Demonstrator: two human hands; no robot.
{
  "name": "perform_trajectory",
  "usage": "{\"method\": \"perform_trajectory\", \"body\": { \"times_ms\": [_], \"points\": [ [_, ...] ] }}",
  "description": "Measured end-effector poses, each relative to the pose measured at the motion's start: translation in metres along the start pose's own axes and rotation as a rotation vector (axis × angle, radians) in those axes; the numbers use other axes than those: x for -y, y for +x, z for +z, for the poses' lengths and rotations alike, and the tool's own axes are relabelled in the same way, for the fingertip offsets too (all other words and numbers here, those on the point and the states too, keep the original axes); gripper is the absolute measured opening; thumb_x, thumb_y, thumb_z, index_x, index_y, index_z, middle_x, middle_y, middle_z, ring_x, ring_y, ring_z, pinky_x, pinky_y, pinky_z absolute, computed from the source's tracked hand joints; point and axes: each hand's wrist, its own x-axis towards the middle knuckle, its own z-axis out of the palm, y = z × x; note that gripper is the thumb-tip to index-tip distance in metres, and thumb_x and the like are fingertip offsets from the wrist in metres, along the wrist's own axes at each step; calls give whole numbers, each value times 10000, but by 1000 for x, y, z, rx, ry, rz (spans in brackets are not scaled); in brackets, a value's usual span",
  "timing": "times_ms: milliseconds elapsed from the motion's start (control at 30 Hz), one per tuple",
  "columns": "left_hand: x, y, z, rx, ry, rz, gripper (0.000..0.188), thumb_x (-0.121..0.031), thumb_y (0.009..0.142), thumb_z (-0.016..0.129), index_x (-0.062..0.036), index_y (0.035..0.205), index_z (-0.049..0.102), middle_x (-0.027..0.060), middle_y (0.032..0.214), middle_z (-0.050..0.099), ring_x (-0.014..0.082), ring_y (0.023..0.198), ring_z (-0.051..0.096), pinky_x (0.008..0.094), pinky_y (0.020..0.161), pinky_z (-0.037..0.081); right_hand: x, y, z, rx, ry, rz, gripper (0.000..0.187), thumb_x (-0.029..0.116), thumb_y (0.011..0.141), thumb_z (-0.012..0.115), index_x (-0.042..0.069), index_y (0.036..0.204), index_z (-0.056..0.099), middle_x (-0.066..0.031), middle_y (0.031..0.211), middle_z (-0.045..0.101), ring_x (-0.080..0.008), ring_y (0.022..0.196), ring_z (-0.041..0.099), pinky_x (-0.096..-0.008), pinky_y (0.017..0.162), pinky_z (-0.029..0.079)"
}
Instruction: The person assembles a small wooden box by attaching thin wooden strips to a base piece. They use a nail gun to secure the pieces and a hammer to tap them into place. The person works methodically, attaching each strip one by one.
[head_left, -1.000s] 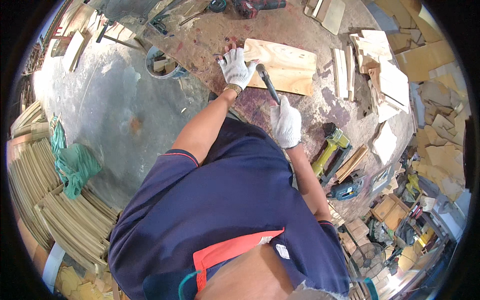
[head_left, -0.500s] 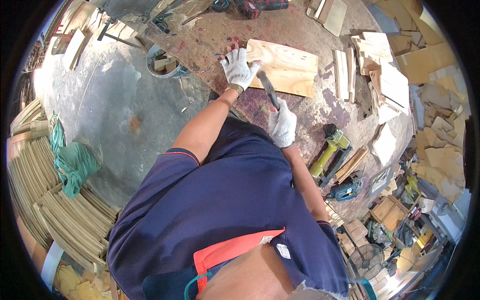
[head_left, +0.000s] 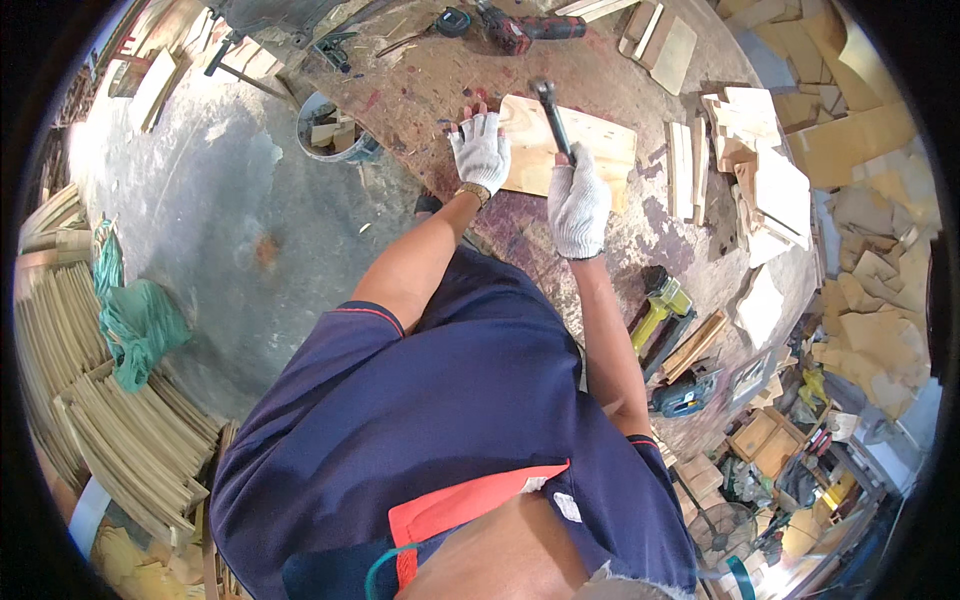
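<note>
A flat pale wooden board lies on the stained worktable. My left hand, in a white glove with bare fingertips, rests at the board's left edge with its fingers stretched out. My right hand, gloved the same way, is closed round the handle of a hammer. The hammer's head points away from me, above the board. Whether it touches the wood I cannot tell.
Right of the board lie wood strips and stacked wood pieces. A yellow-green nail gun and a blue power tool are nearer me. A red-black power tool lies at the far edge. A bucket of offcuts stands left.
My right hand has moved away from my body with the hammer, which is now over the board. My left hand has shifted slightly nearer me along the board's edge.
</note>
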Motion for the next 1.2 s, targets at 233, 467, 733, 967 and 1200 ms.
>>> {"method": "perform_trajectory", "body": {
  "times_ms": [233, 467, 733, 967, 1200],
  "points": [
    [-3, 1, -7, 13, -16, -3, 458, -348, 1021, 452, -110, 1406, 523, 123, 1585, 419, 383, 1496, 300, 602, 1213, 171, -40, -9, -16, 458, -537, 166, 233, 257, 1021, 552, 34, 1070, 597, -231, 706, 658, -417, 672, 674, -492, 573, 524],
    [-2, 0, -3, -11, -3, 19, 431, -346, 1013, 476, -120, 1374, 541, 131, 1566, 436, 384, 1489, 310, 619, 1195, 195, -41, -25, -22, 109, -372, -10, 259, 296, 1031, 537, 43, 1049, 592, -232, 699, 661, -427, 648, 666, -516, 561, 517],
    [-3, 4, -9, 66, 34, 11, 471, -362, 997, 477, -121, 1398, 537, 132, 1586, 412, 383, 1510, 270, 603, 1220, 151, -47, -27, -16, 321, -583, 161, 281, 310, 1028, 545, 52, 918, 557, -221, 655, 631, -440, 626, 649, -515, 558, 513],
    [-2, 2, -7, 12, -5, 19, 438, -350, 998, 494, -114, 1362, 558, 135, 1573, 429, 398, 1483, 319, 611, 1204, 185, -56, -41, -7, 232, -398, 178, 308, 333, 1022, 551, 39, 937, 583, -233, 674, 644, -457, 627, 644, -534, 575, 513],
    [-17, 8, -32, 53, 61, 13, 388, -352, 986, 481, -115, 1274, 588, 180, 1442, 528, 392, 1371, 440, 605, 1124, 292, -90, -58, -10, 120, -482, 222, 329, 331, 1004, 555, 42, 866, 628, -248, 726, 678, -445, 688, 677, -539, 620, 533]
  ]
}}
